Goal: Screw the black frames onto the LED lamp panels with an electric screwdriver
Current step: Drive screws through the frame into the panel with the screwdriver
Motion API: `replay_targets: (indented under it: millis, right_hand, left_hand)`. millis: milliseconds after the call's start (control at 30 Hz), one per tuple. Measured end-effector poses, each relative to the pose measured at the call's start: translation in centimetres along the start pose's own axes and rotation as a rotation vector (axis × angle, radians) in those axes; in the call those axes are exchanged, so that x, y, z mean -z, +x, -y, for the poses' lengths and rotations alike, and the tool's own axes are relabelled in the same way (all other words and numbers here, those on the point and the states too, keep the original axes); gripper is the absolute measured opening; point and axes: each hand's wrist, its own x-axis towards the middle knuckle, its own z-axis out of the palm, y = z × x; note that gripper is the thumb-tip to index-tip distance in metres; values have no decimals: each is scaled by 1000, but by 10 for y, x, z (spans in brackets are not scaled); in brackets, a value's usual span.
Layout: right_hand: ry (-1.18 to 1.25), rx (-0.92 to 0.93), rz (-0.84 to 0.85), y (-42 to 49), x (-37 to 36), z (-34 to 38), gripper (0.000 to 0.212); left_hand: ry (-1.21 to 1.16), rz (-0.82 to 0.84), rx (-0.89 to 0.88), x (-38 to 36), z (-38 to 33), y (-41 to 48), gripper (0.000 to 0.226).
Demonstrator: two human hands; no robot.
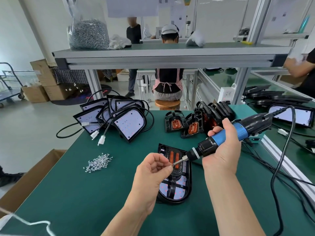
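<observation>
While the left hand [153,174] pinches a tiny silver screw [171,165], the bit [178,162] meets it.
Right hand [223,149] grips blue-and-black electric screwdriver [238,132], slanted down leftward over black plastic frame [186,188].

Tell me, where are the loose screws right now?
In the head view, the loose screws lie in a pile on the green table, left of the left hand and on the near side of the LED panels.

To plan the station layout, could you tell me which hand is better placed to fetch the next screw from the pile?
Probably left: the left hand, pinching a screw at the bit, is nearer the screw pile; the right hand grips the screwdriver.
</observation>
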Motion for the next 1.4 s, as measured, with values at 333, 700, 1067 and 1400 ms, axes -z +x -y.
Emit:
replay_targets:
  millis: [333,700,1067,1400]
  right_hand:
    - [-20,26,-69,-7,-2,-3,19]
    - [-1,22,-136,9,-5,-9,19]
    - [-103,124,-52,47,-27,-31,15]
    - [-251,223,136,65,-48,-69,18]
  left_hand:
    - [90,-132,-136,-12,4,-10,36]
    - [318,-135,-206,-7,12,-3,42]
    - [607,-62,245,15,28,48,65]
    - [363,106,345,13,38,70,49]
